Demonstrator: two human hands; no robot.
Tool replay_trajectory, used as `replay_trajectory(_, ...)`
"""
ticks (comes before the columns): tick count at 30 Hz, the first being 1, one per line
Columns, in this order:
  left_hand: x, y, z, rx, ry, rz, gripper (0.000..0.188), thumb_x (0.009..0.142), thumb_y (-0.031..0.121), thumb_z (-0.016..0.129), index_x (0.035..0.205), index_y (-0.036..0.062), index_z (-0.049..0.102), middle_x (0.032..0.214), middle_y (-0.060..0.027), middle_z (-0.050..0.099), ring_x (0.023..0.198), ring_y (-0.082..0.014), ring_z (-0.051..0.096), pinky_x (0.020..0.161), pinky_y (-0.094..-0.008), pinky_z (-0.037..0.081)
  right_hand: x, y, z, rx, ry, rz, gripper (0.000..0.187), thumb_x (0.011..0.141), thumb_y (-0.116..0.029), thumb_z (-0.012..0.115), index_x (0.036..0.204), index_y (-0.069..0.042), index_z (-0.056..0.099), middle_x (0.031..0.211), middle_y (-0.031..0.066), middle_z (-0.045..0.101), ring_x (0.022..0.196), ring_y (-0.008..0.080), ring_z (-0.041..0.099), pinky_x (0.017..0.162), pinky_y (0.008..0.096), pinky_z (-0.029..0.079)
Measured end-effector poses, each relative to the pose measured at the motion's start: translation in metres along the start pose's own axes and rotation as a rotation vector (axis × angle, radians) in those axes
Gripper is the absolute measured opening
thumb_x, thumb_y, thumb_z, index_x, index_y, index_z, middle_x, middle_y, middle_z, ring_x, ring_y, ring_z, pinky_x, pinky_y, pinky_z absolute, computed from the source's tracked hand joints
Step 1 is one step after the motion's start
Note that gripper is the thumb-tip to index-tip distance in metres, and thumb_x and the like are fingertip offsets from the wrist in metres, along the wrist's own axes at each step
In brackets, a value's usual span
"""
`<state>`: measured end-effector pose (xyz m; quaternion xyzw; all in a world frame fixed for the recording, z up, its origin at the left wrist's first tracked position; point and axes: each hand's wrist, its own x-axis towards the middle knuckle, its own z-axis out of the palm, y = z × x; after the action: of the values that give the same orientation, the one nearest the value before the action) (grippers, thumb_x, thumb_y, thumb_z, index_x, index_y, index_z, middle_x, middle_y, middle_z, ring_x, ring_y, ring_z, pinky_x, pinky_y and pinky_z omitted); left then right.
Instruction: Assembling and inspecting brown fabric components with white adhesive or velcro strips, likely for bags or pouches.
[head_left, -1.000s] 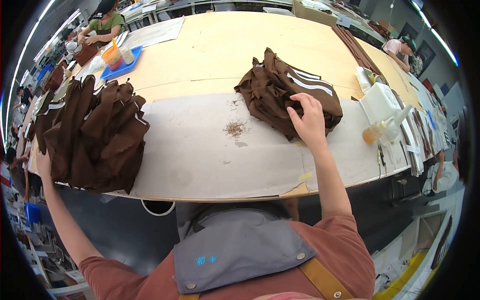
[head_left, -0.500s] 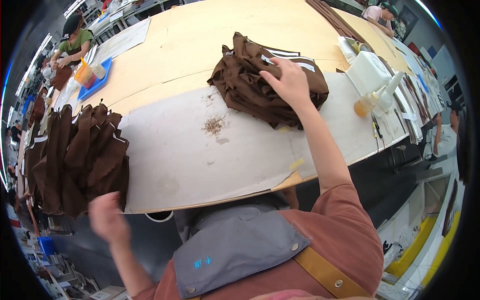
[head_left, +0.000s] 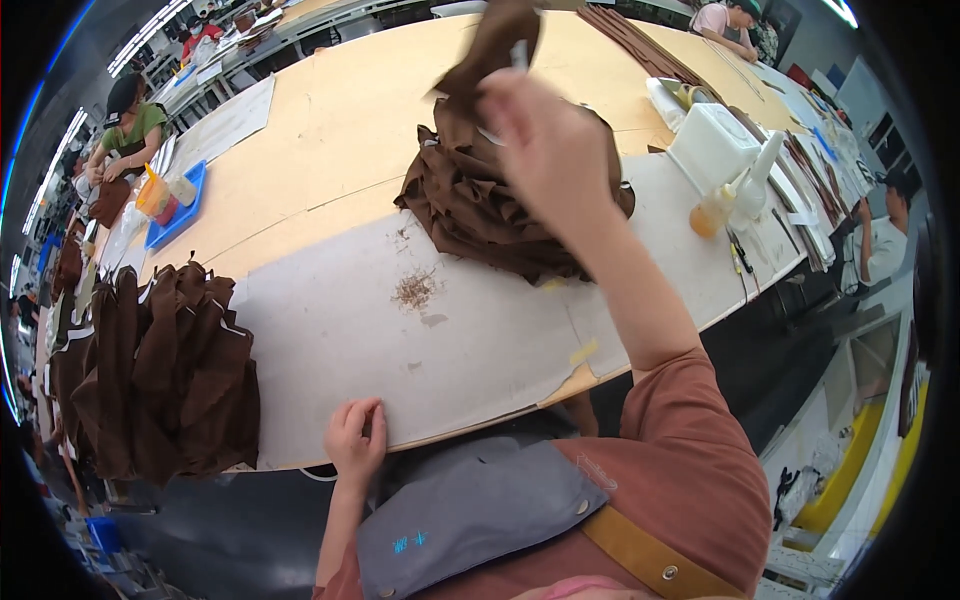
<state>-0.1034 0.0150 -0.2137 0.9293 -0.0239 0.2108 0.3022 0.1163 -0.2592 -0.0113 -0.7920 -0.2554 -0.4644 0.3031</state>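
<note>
My right hand (head_left: pixel 535 140) is raised over the far middle of the table, closed on a brown fabric piece (head_left: pixel 497 45) with a small white part. Both are smeared by motion. Below it lies a crumpled heap of brown fabric pieces (head_left: pixel 480 215), partly hidden by my hand and forearm. At the table's near edge, my left hand (head_left: pixel 355 437) rests with fingers loosely curled, the thumb apart and nothing visible in it. To its left, a second stack of brown fabric pieces (head_left: pixel 165 375) with white edging hangs over the table edge.
Thread scraps (head_left: pixel 415 290) lie on the grey table cover (head_left: pixel 330 330). At right stand a white container (head_left: pixel 713 145), a bottle of amber liquid (head_left: pixel 712 212) and slim tools (head_left: pixel 740 255). A blue tray (head_left: pixel 180 215) with cups sits at far left. Other people work nearby.
My right hand has closed on a fabric piece and lifted it up and away from the heap. My left hand has moved right, from beside the left stack to the table's near edge.
</note>
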Motion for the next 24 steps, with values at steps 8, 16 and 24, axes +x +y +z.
replay_trajectory(8,-0.020,0.010,-0.022,-0.154,0.245,-0.054,0.003,0.090,0.001,0.063,0.090,0.0006,0.066,0.085,-0.0106,0.063,0.068,-0.0197,0.057,0.059,-0.0291,0.045,-0.153,-0.115,0.034,0.433,-0.665,-0.341,0.022,0.083,-0.019,0.061,0.103,-0.009,0.060,0.079,0.0021,0.053,0.069,0.0178,0.060,0.056,0.0299,0.049)
replay_trajectory(16,0.048,0.063,-0.053,-0.127,0.167,0.169,0.008,0.087,-0.005,0.066,0.093,0.0003,0.066,0.082,-0.0073,0.061,0.071,-0.0178,0.056,0.057,-0.0266,0.044,-0.205,-0.032,-0.014,0.267,-0.342,0.039,0.015,0.080,-0.010,0.073,0.094,-0.011,0.068,0.090,0.0029,0.069,0.080,0.0217,0.066,0.070,0.0349,0.049)
replay_trajectory(24,0.156,0.128,0.053,-0.073,-0.612,0.435,0.022,0.095,0.021,0.060,0.110,0.0057,0.066,0.110,-0.0123,0.063,0.103,-0.0337,0.060,0.089,-0.0415,0.049,-0.239,0.014,-0.041,0.396,-0.288,0.632,0.009,0.086,-0.007,0.068,0.095,-0.005,0.068,0.089,0.0083,0.069,0.067,0.0230,0.064,0.059,0.0313,0.050)
